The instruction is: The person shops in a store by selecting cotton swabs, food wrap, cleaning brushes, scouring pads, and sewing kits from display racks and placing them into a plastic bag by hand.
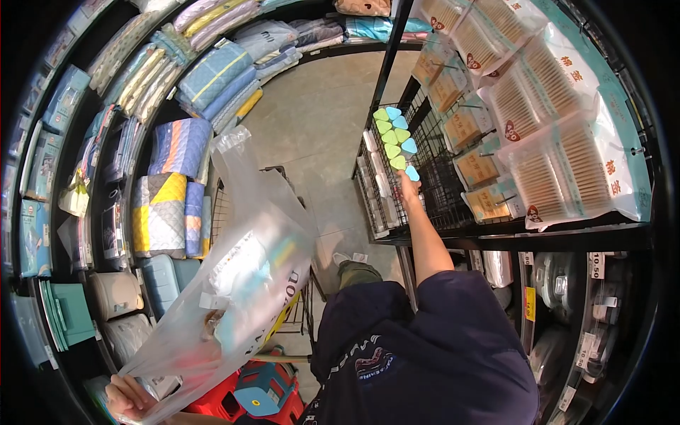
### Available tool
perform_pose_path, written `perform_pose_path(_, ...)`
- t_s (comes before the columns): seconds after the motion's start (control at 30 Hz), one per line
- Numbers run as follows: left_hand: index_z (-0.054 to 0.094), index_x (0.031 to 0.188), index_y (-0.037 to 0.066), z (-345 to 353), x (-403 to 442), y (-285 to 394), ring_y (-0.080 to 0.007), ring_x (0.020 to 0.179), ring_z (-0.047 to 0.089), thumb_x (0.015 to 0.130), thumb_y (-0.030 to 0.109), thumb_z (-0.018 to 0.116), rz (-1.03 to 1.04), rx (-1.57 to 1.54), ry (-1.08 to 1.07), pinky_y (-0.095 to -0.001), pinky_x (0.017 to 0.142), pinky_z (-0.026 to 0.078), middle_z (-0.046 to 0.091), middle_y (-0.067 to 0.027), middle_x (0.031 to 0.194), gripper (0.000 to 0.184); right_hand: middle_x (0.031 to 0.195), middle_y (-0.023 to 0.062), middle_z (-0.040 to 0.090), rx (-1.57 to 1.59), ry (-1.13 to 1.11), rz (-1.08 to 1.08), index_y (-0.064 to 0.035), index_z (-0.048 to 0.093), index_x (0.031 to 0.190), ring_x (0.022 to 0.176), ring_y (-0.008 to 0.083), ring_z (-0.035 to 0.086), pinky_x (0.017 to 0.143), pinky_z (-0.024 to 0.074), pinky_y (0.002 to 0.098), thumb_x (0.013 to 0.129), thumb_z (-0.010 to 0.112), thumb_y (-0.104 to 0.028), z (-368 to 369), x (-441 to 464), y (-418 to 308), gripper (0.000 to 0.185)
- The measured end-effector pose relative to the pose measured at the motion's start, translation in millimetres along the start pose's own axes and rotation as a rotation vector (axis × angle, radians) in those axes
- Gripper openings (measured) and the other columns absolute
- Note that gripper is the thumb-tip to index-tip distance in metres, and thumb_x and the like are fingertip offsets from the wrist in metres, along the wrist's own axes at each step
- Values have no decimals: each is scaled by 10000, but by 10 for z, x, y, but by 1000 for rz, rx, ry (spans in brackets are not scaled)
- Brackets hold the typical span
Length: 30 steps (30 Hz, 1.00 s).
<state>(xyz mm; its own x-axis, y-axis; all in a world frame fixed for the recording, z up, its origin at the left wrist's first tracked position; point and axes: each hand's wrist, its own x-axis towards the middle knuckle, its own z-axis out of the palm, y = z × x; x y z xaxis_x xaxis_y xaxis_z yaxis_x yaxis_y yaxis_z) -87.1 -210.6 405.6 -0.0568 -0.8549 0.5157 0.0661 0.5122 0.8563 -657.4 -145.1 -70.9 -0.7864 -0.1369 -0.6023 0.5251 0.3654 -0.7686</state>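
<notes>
My left hand (129,398), at the lower left, is closed on the edge of a translucent plastic bag (234,312). The bag stretches up and to the right, with wrapped goods blurred inside it and dark lettering on its side. My right hand (409,185) reaches forward to the wire rack, its fingers around a small container with a blue triangular top (412,173). Its body is hidden by the hand and the rack. Directly beyond, several containers with green triangular tops (391,150) and blue ones stand in two rows.
Folded quilts (170,212) and bedding fill the curved shelves on the left. Packs of cotton swabs (552,170) hang at the upper right. A wire cart (301,312) stands partly behind the bag, near a red and blue container (265,389). Grey floor (319,99) runs between the shelves.
</notes>
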Motion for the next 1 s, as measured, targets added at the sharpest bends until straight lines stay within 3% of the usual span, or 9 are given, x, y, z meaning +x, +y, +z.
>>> perform_pose_path(0.03, 452, 689, 36, 8, 0, -1, -84, 595, 257, 816, 215, 621, 1, -12, -8, -198, 506, 223, 283, -8, 681, 277, 1207, 187, 370, -5, 63, -15, 7, 160, 1263, 913, 254, 518, 661, 458, 357, 658, 657, -405, 52, 25, 8, 885)
perform_pose_path(0.07, 488, 706, 25, 15, 2, -1, -87, 610, 265, 817, 189, 617, 2, -24, -16, -199, 513, 231, 290, -9, 691, 237, 1207, 187, 370, -5, 62, -13, 7, 160, 1263, 913, 254, 518, 661, 458, 357, 658, 657, -405, 48, 43, 23, 885)
perform_pose_path(0.13, 508, 717, 23, 34, 7, -4, -89, 613, 267, 814, 181, 616, 9, -12, -10, -197, 514, 234, 294, -10, 695, 214, 1265, 285, 345, 72, 142, 40, 122, 224, 1257, 1140, 349, 403, 947, 340, 374, 644, 642, -491, 37, -340, -261, 963)
perform_pose_path(0.33, 552, 736, 33, 86, 11, -19, -92, 618, 270, 811, 156, 598, 3, -7, 11, -196, 511, 236, 297, -10, 702, 151, 1274, 287, 317, -46, 280, -17, 57, 254, 1289, 1144, 392, 392, 951, 349, 419, 745, 545, -571, 48, 93, -233, 880)
perform_pose_path(0.37, 552, 734, 39, 106, 10, -18, -90, 618, 269, 813, 153, 591, -3, -2, 46, -198, 508, 233, 293, -9, 700, 144, 1271, 279, 305, -137, 260, -28, 17, 260, 1303, 1096, 380, 432, 869, 421, 430, 789, 517, -533, 32, 81, -293, 796)
perform_pose_path(0.57, 438, 631, 66, 80, 38, -37, -82, 587, 240, 815, 144, 553, -93, -49, 72, -198, 496, 214, 269, -9, 685, 231, 1221, 256, 332, -32, 242, -21, 10, 242, 1305, 975, 345, 507, 610, 523, 370, 837, 477, -493, 116, -148, -456, 727)
perform_pose_path(0.8, 382, 610, 76, 97, 34, -28, -76, 576, 233, 816, 151, 541, -108, -12, 148, -196, 497, 211, 262, -9, 677, 270, 1212, 261, 325, -56, 253, 96, 19, 265, 1271, 822, 322, 572, 561, 553, 346, 860, 469, -447, 153, -52, -441, 653)
perform_pose_path(0.87, 378, 605, 74, 77, 32, -12, -77, 574, 232, 818, 133, 533, -174, -70, 163, -196, 500, 212, 265, -10, 674, 270, 1130, 208, 410, -32, 360, 55, 1, 322, 1194, 667, 270, 609, 475, 545, 332, 865, 498, -380, 181, -299, -630, 533)
perform_pose_path(1.0, 400, 614, 66, 41, 5, -22, -79, 583, 238, 821, 107, 519, -172, -89, 118, -196, 502, 214, 267, -9, 673, 242, 1001, 224, 528, -55, 341, -37, -7, 317, 1230, 621, 268, 617, 468, 542, 346, 874, 498, -329, 146, -191, -580, 513)
